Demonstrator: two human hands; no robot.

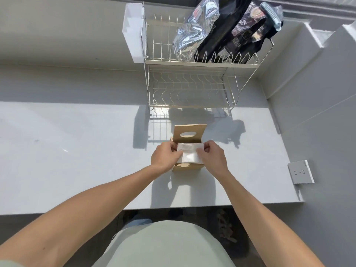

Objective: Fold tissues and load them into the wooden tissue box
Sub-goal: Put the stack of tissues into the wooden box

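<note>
Tissues (pixel 189 155), white and folded flat, lay across the open wooden box (pixel 187 166); left hand (pixel 165 156) and right hand (pixel 212 157) apparently pinched its opposite edges.

Tan wooden box (pixel 187 166), white tissue (pixel 189 154), silver rack (pixel 192 62) (black and foil bags (pixel 221 26)), pale-grey counter (pixel 77 160).

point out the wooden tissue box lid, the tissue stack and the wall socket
wooden tissue box lid (pixel 189 130): head view, wood above its oval slot
tissue stack (pixel 189 156): head view, top sheet
wall socket (pixel 299 172): head view, faceplate centre
</note>
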